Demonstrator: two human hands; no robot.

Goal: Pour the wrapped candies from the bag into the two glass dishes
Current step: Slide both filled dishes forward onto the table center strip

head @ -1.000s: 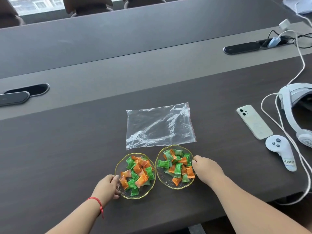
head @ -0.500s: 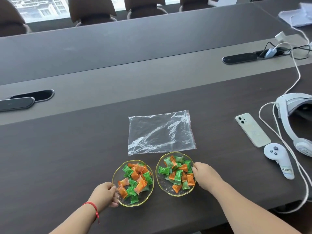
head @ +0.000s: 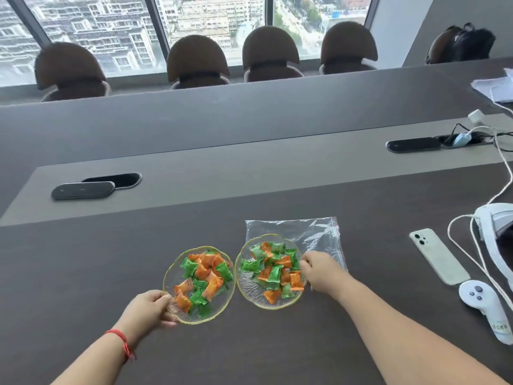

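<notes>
Two gold-rimmed glass dishes stand side by side on the dark table, each holding several green and orange wrapped candies. My left hand (head: 148, 307) grips the near left rim of the left dish (head: 169, 276). My right hand (head: 319, 270) holds the right rim of the right dish (head: 241, 284). The clear plastic bag (head: 313, 234) lies flat and looks empty behind the right dish, partly under its far edge and under my right hand.
A white phone (head: 437, 255), a white controller (head: 484, 305) and a white headset (head: 497, 232) with cables lie to the right. Two black cable-port covers (head: 83, 189) (head: 412, 144) sit on the grey centre strip. Several brown chairs stand behind the far side.
Both hands have pushed the dishes away from me; the right dish now overlaps the bag's near edge. The camera has tilted up, showing chairs and windows.
</notes>
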